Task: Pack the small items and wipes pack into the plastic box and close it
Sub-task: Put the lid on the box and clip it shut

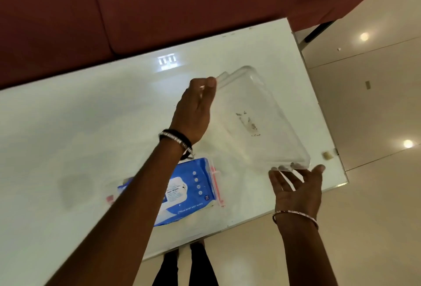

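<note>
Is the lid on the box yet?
No. Both hands, left hand and right hand, hold the clear lid up, away from the box where the wipes pack lies.

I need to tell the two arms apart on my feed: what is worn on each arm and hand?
Both forearms are bare, no sleeves or gloves. The left wrist carries a dark band with a pale beaded bracelet above the left hand. The right wrist has one thin metallic bangle below the right hand.

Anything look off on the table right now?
The clear lid has dark smudges near its middle, like torn label residue. Both hands, left and right, hold it tilted above the table. The wipes pack looks intact.
</note>
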`<state>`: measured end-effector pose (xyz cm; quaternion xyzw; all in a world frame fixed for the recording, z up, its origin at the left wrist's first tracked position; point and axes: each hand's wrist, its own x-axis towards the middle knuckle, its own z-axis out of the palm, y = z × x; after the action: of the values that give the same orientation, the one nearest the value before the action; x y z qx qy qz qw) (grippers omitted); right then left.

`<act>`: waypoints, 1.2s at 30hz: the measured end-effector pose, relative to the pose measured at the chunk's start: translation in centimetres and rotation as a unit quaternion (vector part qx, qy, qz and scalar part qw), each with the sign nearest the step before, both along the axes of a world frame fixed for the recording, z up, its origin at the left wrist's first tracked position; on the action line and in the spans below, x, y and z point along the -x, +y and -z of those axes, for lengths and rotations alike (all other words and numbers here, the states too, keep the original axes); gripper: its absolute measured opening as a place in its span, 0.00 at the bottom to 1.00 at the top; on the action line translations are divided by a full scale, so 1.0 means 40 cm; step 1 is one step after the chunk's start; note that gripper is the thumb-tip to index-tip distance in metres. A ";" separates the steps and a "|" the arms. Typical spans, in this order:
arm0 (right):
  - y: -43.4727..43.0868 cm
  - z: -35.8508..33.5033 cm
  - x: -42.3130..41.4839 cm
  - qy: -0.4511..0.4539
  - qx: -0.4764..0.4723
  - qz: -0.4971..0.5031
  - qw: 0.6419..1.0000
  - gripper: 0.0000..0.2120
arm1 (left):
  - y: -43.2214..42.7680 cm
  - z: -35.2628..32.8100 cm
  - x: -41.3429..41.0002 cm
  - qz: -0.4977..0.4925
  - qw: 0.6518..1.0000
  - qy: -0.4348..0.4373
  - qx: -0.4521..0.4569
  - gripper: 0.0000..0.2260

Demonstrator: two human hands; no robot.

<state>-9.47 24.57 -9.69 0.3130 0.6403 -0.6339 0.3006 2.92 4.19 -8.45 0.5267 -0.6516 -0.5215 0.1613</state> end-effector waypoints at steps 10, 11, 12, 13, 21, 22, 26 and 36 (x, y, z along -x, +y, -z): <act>-0.041 -0.059 -0.081 0.135 0.014 -0.222 0.966 0.09 | 0.111 -0.069 -0.326 -0.141 0.950 0.217 -0.173 0.14; -0.041 -0.061 -0.082 0.148 0.030 -0.234 0.960 0.10 | 0.124 -0.065 -0.346 -0.144 0.943 0.236 -0.184 0.16; -0.043 -0.062 -0.103 0.150 0.050 -0.248 0.956 0.13 | 0.140 -0.065 -0.390 -0.150 0.938 0.246 -0.193 0.19; -0.042 -0.062 -0.121 0.149 0.073 -0.260 0.951 0.17 | 0.155 -0.066 -0.431 -0.153 0.936 0.246 -0.201 0.21; -0.020 -0.038 -0.259 0.293 -0.008 -0.461 0.838 0.20 | 0.277 -0.056 -0.615 -0.143 0.967 0.135 -0.163 0.27; -0.010 -0.033 -0.273 0.304 -0.023 -0.466 0.831 0.19 | 0.292 -0.052 -0.623 -0.143 0.971 0.113 -0.155 0.27; 0.021 -0.012 -0.320 0.332 -0.071 -0.480 0.809 0.18 | 0.330 -0.038 -0.631 -0.142 0.980 0.048 -0.128 0.27; 0.031 0.047 -0.368 0.359 -0.102 -0.510 0.775 0.18 | 0.360 0.002 -0.653 -0.160 0.980 0.000 -0.120 0.29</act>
<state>5.23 25.82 -11.56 -0.2812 0.8281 -0.3852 0.2947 29.03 18.61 -8.51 0.6398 -0.4920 -0.5629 0.1781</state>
